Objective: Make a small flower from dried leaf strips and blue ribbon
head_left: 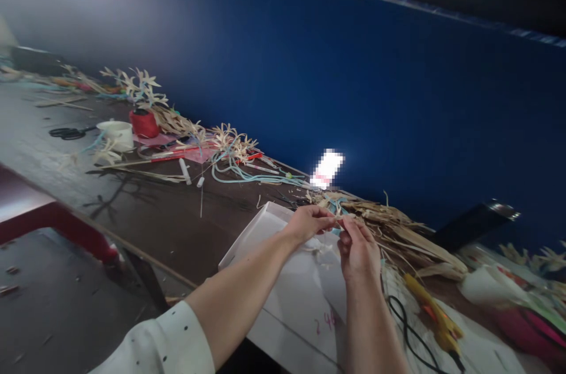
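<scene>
My left hand [308,222] and my right hand [359,248] meet above a white cardboard box [265,226] on the dark table. Both pinch a small pale straw piece [339,218] between their fingertips. A loose bit of straw [322,251] lies on the white surface just below my hands. A heap of dried straw leaves [398,229] lies right behind my hands, mixed with a light blue strand.
Straw flowers [139,85], a red thread spool [144,122], a white bowl [115,132], scissors [66,133] and light blue cords [239,173] are strewn along the table at the left. A yellow glue gun [435,315] with a black cable lies right. A blue wall [398,97] backs the table.
</scene>
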Tool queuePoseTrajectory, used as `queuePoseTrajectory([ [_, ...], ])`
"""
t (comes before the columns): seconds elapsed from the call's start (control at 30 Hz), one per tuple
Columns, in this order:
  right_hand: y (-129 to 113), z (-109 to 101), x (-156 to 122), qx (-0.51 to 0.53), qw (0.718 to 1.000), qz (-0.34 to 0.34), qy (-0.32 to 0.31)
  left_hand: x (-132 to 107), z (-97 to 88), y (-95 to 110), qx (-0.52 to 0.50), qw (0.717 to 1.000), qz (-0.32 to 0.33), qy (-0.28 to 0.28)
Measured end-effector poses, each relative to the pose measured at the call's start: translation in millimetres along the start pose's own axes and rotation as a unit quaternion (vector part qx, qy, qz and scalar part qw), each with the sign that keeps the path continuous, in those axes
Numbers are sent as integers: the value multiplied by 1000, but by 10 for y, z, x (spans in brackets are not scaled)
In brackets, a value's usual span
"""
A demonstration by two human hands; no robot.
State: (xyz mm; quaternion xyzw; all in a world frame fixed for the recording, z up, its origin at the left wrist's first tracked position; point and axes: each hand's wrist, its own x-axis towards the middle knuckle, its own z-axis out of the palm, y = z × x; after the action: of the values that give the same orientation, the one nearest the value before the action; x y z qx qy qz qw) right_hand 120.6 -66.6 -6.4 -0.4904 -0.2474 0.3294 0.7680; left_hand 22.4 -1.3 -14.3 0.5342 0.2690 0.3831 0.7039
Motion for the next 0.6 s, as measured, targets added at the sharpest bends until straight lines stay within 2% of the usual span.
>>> queuePoseTrajectory([
  [0.37, -14, 14, -13, 0, 1000, 9, -2, 7, 1, 6, 14, 1000, 21, 3],
  [0.5, -32, 6, -1, 33, 998, 48, -15, -2, -2, 10, 24, 999, 33, -2],
  [0.6, -45, -22, 20, 82, 990, 98, -58, -30, 1, 42, 29, 999, 45, -8],
])
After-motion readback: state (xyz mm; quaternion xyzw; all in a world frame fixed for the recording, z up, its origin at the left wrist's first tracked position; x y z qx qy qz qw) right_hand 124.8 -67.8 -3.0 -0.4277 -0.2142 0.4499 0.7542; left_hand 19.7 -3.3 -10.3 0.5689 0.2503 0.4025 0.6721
